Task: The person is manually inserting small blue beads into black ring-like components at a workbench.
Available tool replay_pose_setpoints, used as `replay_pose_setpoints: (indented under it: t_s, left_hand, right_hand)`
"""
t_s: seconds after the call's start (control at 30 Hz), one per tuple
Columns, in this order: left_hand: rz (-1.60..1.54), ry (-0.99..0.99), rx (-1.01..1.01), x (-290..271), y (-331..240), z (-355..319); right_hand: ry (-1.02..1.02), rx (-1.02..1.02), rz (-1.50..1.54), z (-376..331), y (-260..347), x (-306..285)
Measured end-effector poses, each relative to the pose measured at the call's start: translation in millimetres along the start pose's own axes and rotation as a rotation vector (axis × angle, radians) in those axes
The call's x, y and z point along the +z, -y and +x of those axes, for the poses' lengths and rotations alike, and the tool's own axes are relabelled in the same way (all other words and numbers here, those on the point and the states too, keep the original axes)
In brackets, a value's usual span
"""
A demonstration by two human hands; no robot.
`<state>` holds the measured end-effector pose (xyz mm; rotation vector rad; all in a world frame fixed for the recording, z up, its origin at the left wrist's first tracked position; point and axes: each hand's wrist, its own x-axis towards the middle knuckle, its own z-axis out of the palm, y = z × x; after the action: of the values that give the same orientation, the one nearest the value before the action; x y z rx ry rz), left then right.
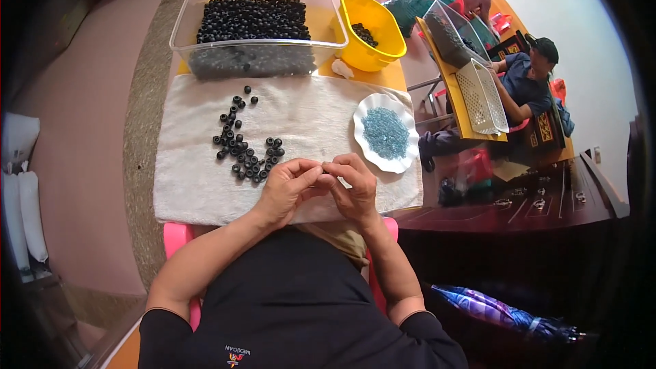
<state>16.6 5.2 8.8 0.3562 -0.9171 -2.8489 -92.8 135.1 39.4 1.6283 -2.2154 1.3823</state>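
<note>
My left hand (290,188) and my right hand (352,186) meet over the near edge of a white cloth (188,157). Both are closed, thumbs and fingertips pinched together at one spot. A small dark bit shows between them, mostly hidden by the fingers, so its kind cannot be made out. Just left of my left hand lies a loose scatter of round black pieces with holes, like large beads (240,145). Right of my hands, a white scalloped dish (367,106) holds a heap of tiny pale-blue clear pieces (384,133).
Behind the cloth stands a clear plastic bin (328,24) piled with black beads (253,19). Beside it, a yellow tub (387,48) holds a few more. At right, a person (526,82) sits by a white basket (478,99). A folded umbrella (502,311) lies lower right.
</note>
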Motion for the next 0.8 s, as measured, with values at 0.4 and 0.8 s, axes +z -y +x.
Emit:
replay_pose_setpoints:
  t_s: [0.4,0.8]
  left_hand:
    - [0.020,-0.045,-0.005,3,2,-1]
    - [0.027,-0.042,0.004,1,3,0]
  right_hand:
    - [-0.051,0.032,-0.457,-4,-15,-43]
    - [0.203,0.257,-0.859,13,-20,-52]
